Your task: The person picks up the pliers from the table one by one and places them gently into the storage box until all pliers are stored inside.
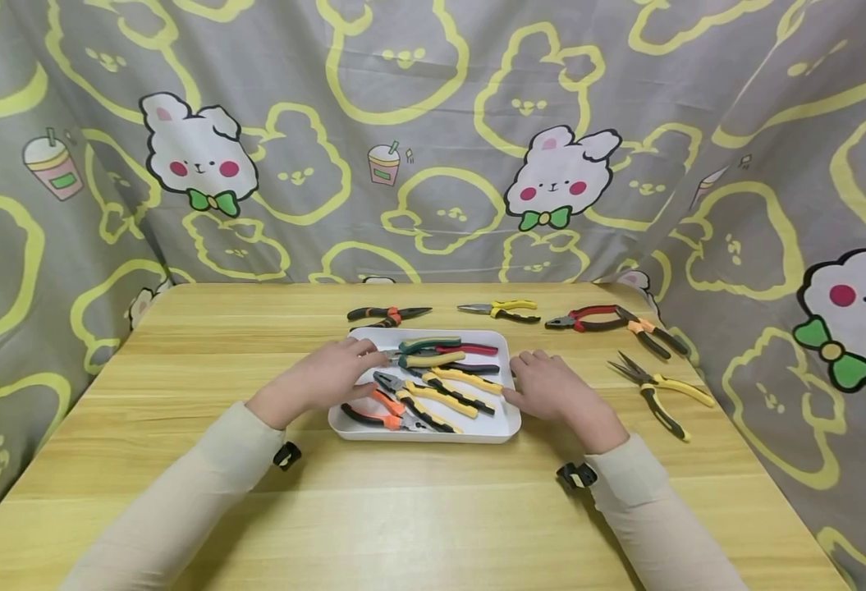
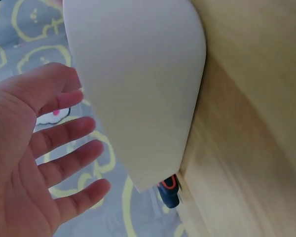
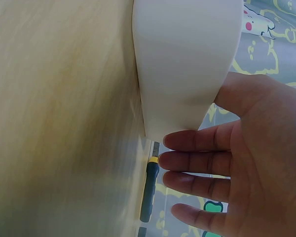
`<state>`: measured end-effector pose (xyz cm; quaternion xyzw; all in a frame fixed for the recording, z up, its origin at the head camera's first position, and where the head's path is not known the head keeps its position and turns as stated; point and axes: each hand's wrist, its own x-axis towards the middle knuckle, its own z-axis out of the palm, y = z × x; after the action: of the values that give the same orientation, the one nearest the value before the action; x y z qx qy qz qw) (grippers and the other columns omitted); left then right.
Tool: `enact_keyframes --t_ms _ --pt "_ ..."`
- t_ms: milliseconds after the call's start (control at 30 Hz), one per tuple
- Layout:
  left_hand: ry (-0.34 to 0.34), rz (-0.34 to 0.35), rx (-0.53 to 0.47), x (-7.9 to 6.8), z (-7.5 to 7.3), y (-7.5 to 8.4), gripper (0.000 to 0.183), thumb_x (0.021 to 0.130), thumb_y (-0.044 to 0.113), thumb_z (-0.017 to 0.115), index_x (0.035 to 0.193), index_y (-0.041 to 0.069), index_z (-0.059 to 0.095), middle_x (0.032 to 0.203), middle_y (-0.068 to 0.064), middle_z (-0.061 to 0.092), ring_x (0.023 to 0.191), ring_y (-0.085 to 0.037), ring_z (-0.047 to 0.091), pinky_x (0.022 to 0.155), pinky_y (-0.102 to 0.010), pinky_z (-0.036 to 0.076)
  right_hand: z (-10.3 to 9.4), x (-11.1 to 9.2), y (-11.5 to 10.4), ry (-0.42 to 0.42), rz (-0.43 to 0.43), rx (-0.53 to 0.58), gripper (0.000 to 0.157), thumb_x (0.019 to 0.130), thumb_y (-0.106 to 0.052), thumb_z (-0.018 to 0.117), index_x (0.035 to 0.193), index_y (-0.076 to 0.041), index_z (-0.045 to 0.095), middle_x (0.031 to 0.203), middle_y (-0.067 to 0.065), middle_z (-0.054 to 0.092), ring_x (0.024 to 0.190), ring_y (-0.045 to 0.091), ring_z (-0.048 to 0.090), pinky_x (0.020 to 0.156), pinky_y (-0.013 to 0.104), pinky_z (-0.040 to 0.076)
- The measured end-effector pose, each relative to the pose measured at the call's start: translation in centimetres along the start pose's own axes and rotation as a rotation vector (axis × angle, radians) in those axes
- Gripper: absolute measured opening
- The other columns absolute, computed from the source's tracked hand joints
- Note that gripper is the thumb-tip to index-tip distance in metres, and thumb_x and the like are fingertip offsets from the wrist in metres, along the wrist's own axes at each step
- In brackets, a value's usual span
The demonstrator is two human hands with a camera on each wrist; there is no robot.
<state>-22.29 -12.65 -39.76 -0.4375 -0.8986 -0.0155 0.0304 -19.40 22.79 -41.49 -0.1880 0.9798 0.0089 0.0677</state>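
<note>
A white tray (image 1: 425, 437) sits flat on the table with several pliers inside. Among them are combination pliers with yellow-black handles (image 1: 436, 402), green-and-cream-handled pliers (image 1: 433, 360) and orange-black pliers (image 1: 373, 419). My left hand (image 1: 329, 373) is at the tray's left side, fingers reaching over the rim; the left wrist view shows them spread and loosely bent, holding nothing. At the right side, my right hand (image 1: 551, 386) has its thumb at the rim. In the right wrist view its fingers (image 3: 197, 163) extend nearly straight by the tray's outer wall.
Behind the tray lie orange-black long-nose pliers (image 1: 390, 314) and yellow-black long-nose pliers (image 1: 502, 310). To the right are red-handled pliers (image 1: 588, 319), orange-black pliers (image 1: 650, 332) and larger yellow-black long-nose pliers (image 1: 657, 390). A patterned curtain (image 1: 433, 148) borders the wooden table (image 1: 418, 517).
</note>
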Motion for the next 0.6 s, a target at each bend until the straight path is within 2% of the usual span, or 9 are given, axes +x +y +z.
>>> enact_keyframes --t_ms 333,600 --pt "0.001 -0.100 -0.013 1.8 -1.2 -2.2 0.039 0.093 0.030 0.067 0.128 0.012 0.060 0.119 -0.011 0.057 0.104 -0.031 0.059 0.082 -0.053 0.049 0.0 -0.1 0.0 0.015 -0.005 0.007 0.050 0.095 -0.043 0.056 0.122 0.000 0.057 0.112 0.014 0.058 0.104 0.033 0.053 0.088 0.055 0.044" --pt "-0.067 -0.131 -0.004 3.7 -1.6 -3.9 0.045 0.095 0.036 0.063 0.133 0.013 0.057 0.121 -0.010 0.056 0.108 -0.032 0.056 0.085 -0.054 0.048 0.1 -0.2 0.1 0.019 -0.001 0.011 0.049 0.095 -0.043 0.057 0.119 -0.001 0.058 0.109 0.012 0.058 0.101 0.032 0.053 0.087 0.055 0.044"
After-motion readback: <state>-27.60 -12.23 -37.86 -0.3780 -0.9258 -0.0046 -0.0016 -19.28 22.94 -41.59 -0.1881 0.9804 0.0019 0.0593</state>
